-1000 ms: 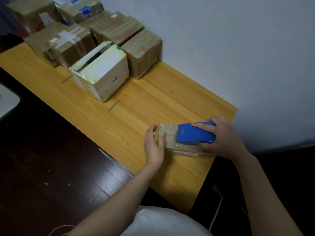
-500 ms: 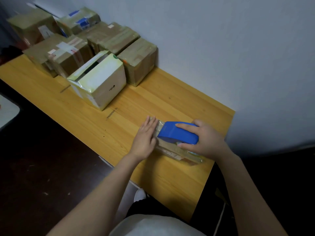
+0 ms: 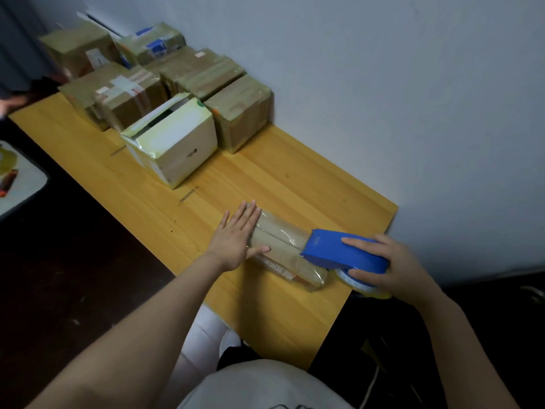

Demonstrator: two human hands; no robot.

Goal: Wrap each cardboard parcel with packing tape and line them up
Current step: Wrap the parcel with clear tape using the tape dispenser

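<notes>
Head view: we see one brown cardboard parcel (image 3: 283, 246) lying flat on the wooden table (image 3: 265, 314), close to its right end and about midway between the near edge and the wall-side edge. It is glossy with clear tape. The left hand (image 3: 236, 240) is flat and open, fingers straight and together, palm down, pressing the parcel's left end, thumb lying along its near side. The right hand (image 3: 383, 267) is curled round a blue tape dispenser (image 3: 345, 250), fingers over the top and thumb underneath. The dispenser's nose sits on the parcel's right end. Its tape roll (image 3: 359, 283) shows below the hand, at about the table's right edge. We cannot tell if a tape strip runs from the roll to the parcel. At the far left end of the table a cluster of wrapped parcels (image 3: 239, 113) is packed side by side against the wall (image 3: 413, 113), touching each other. A white box (image 3: 177, 143) stands in front of them, nearer the near edge, its top slot dark. All of these sit well apart from the parcel under our hands. A dark floor (image 3: 73, 261) lies beyond the near edge.
</notes>
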